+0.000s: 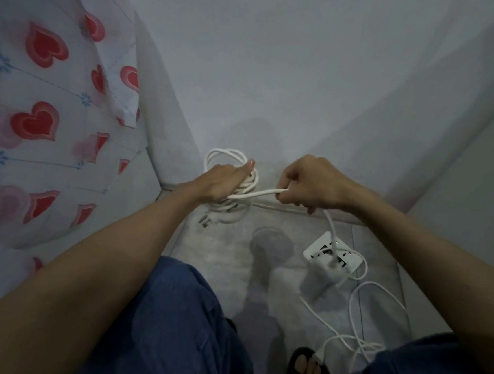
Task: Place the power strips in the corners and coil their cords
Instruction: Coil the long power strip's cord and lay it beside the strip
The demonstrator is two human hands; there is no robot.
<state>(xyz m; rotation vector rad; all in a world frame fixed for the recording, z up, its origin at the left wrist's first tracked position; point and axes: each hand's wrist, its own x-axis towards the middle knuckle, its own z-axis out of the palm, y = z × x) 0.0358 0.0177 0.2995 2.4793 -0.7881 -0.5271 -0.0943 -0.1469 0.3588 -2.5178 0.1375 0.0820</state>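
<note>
Cord (257, 194) loops bunch at frame centre in our left hand (222, 184), fingers clenched around the coil; our right hand (309, 184) pinches the strand running down to the white power strip (334, 252) on the floor (225, 245), lower right.

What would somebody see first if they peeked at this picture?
First, two bare hands in the middle: the left hand grips a bundle of coiled white cord near the wall corner, while the right hand pulls a strand of it tight. Next, the bright red hearts on the bedsheet along the left side. Then the white power strip on the grey floor at lower right, with loose cord trailing toward a black sandal.
</note>
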